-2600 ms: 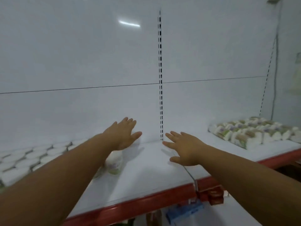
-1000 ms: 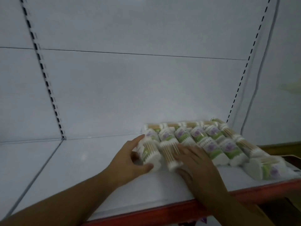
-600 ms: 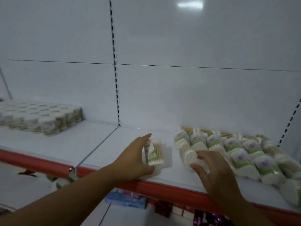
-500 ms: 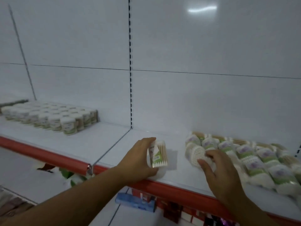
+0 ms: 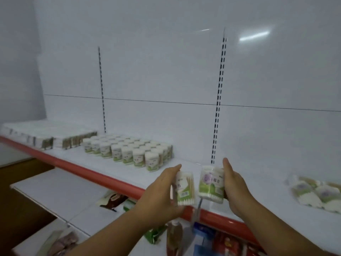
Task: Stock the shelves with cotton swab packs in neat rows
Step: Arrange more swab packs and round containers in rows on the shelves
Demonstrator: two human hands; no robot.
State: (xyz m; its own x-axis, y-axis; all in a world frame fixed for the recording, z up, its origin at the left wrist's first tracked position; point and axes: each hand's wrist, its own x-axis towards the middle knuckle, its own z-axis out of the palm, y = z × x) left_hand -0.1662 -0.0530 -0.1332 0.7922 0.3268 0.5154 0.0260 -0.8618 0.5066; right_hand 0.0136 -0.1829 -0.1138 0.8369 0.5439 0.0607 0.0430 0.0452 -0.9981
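Head view: left hand [image 5: 162,193] has its fingers curled round one cotton swab pack [image 5: 185,189], thumb at the top edge, wooden stems and barcode sticker facing the camera. Right hand [image 5: 235,189] wraps a second pack [image 5: 211,183], purple-and-green label forward. Both packs are upright, side by side, just apart, and held in the air over the red front lip [image 5: 103,177] of the shelf [image 5: 129,174]. Judgement: they are carried upright so they can go down standing, matching the standing block [image 5: 132,152] of swab packs, which sits in straight rows. The likely spot is the bare shelf to the right of that block. A loose pile [image 5: 317,193] lies on its side far right, well apart, not yet sorted. Wrapped flat stock [image 5: 46,137] sits far left; kind unclear.
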